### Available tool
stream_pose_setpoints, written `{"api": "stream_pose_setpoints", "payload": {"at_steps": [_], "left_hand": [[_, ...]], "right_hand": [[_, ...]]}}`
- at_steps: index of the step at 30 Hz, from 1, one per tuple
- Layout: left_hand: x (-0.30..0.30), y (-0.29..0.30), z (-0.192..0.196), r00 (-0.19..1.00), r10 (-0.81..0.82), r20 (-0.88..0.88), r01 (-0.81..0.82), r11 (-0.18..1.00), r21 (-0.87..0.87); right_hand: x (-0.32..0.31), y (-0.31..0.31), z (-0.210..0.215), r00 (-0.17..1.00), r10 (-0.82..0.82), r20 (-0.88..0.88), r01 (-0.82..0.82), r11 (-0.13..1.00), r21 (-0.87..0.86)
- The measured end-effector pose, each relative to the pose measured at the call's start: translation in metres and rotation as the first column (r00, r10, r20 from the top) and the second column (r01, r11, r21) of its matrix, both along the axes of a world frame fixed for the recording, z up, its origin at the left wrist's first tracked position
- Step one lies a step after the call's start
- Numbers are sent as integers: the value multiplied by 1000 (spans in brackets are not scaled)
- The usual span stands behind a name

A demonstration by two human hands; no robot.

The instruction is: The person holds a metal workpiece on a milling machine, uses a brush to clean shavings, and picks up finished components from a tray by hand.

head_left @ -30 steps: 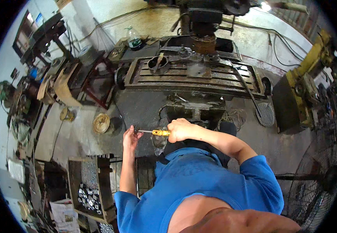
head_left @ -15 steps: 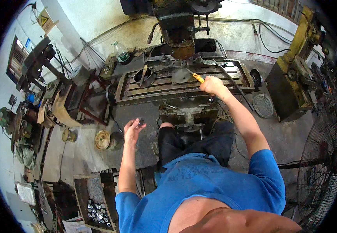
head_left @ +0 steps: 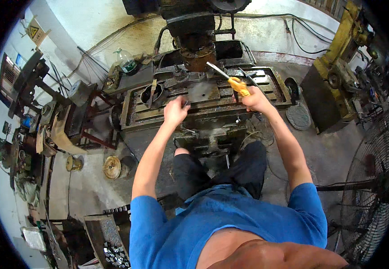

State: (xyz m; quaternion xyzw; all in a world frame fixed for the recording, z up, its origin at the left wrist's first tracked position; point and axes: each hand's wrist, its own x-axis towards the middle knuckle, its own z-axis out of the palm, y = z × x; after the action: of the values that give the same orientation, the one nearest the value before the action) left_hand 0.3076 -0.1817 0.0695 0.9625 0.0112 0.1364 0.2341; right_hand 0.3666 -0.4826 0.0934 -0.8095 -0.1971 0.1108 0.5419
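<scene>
My right hand (head_left: 257,99) is wrapped round a yellow air blow gun (head_left: 238,85), held above the right half of a slotted machine table (head_left: 145,117). Its long metal nozzle points up and to the left. Over the front edge of that table, my left hand (head_left: 175,110) is closed, with a small dark metal piece (head_left: 187,104) pinched at its fingertips; most of the piece is hidden. A flat grey plate (head_left: 203,93) lies on the table between my hands. Just left of the plate stands a dark pot (head_left: 153,96) with a brush-like wooden handle in it.
The machine's dark head (head_left: 192,33) rises behind the table. A clear bottle (head_left: 125,62) stands at the back left. On the right are a wire basket (head_left: 298,115) and a large fan (head_left: 369,184). At lower left, a bin (head_left: 96,226) holds small shiny metal pieces.
My left hand has moved up and right, from beside my knee to the table's front edge. The blow gun has swung up a little in my right hand. The view has shifted slightly.
</scene>
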Motion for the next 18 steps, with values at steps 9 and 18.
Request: {"api": "stream_pose_setpoints", "payload": {"at_steps": [9,18], "left_hand": [[91,-26,-27,994,-68,84,46,968,246],[102,-18,-30,986,-152,65,137,971,194]], "right_hand": [[-14,-8,-91,984,-141,104,143,990,-11],[-42,-13,-79,930,-335,151,366,881,-299]]}}
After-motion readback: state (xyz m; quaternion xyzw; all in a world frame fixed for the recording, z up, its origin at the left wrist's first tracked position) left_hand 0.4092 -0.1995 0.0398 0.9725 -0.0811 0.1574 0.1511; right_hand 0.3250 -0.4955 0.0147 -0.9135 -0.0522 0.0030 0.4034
